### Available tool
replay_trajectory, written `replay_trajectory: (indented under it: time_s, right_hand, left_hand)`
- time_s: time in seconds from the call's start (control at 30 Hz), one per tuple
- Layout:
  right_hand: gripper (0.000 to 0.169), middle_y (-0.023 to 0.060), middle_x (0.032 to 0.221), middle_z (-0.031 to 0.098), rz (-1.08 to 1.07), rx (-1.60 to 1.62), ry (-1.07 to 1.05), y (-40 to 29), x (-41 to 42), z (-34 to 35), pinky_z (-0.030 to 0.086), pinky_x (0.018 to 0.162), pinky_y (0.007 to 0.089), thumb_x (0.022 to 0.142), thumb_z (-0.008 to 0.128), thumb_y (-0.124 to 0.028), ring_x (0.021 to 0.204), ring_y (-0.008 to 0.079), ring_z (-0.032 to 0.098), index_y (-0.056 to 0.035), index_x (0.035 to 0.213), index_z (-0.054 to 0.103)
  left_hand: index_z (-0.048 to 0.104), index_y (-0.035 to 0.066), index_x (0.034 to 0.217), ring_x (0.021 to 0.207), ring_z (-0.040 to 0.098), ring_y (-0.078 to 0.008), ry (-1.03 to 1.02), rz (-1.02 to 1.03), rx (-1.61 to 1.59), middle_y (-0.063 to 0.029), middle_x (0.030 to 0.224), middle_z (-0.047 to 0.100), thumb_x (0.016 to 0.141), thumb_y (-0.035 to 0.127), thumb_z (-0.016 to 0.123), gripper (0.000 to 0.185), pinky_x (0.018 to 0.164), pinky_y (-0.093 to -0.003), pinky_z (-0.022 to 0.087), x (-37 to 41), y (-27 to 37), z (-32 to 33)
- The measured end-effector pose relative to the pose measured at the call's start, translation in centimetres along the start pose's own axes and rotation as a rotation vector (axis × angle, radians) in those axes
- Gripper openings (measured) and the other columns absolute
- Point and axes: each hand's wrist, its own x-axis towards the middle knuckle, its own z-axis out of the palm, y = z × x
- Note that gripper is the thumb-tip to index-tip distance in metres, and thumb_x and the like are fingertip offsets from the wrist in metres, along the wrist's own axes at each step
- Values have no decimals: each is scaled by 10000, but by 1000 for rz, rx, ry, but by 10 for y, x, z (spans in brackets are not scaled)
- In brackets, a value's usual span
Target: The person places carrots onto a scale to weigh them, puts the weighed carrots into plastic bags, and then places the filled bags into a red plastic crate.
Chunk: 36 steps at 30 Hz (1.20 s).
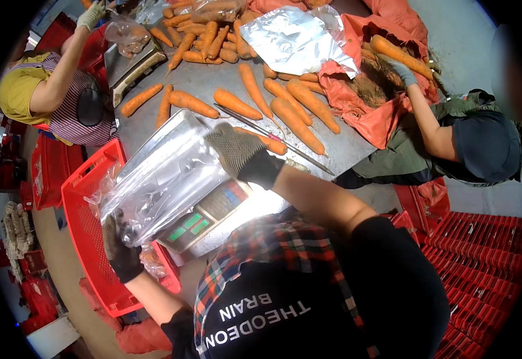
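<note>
A clear plastic bag stretches between my gloved hands, above the steel pan of a weighing scale. My left hand grips its near left end. At the other end, my right hand has its fingers curled on the plastic; the fingertips are blurred. The scale's panel shows lit green displays beside coloured keys. Just beyond my right hand lies a thin dark rod with a pinkish band. A carrot partly hides behind that hand, and several large carrots lie farther right.
A red plastic crate with bagged goods stands left of the scale. Carrots are heaped across the metal table, near silvery plastic bags. A co-worker at right reaches into a red sack; another person works at left.
</note>
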Motion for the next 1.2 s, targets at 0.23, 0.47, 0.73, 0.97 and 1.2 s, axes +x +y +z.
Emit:
replay_trajectory:
  time_s: [0.23, 0.47, 0.73, 0.97, 1.2]
  right_hand:
    - [494, 154, 1080, 552, -33, 625, -447, 1, 99, 33, 375, 891, 335, 687, 603, -179, 999, 289, 519, -133, 1168, 500]
    - [246, 69, 1180, 492, -126, 1036, -200, 127, 56, 13, 382, 852, 278, 827, 492, -192, 1047, 179, 485, -102, 1041, 572]
    - [553, 197, 1050, 528, 517, -336, 138, 270, -97, -19, 406, 848, 407, 610, 622, -177, 960, 332, 523, -37, 1121, 465]
    - [480, 155, 924, 583, 528, -327, -391, 233, -18, -90, 442, 798, 365, 619, 627, -265, 913, 299, 556, -50, 1038, 533]
    - [377, 131, 725, 598, 375, 330, -66, 294, 215, -144, 452, 565, 309, 719, 535, -298, 587, 182, 566, -14, 964, 572]
  left_hand:
    - [339, -36, 1213, 1131, 325, -411, 109, -59, 1138, -250, 1245, 338, 714, 66, 490, 532, 974, -450, 246, -5, -62, -23]
    - [332, 97, 1272, 1228, 202, -437, -74, -136, 936, -134, 1298, 356, 698, -5, 421, 589, 1024, -423, 222, 10, -59, 9]
    - [488, 41, 1128, 1080, 436, -366, -99, -250, 801, -176, 1100, 531, 736, 123, 493, 401, 991, -417, 268, 25, -86, 33]
    - [529, 7, 1066, 947, 517, -176, -24, -392, -14, -97, 1033, 557, 715, 46, 607, 361, 814, -281, 419, 55, -61, 69]
    - [444, 21, 1180, 1049, 468, -229, -497, 183, 195, -142, 1114, 505, 777, 21, 462, 404, 916, -330, 351, 128, 3, 257]
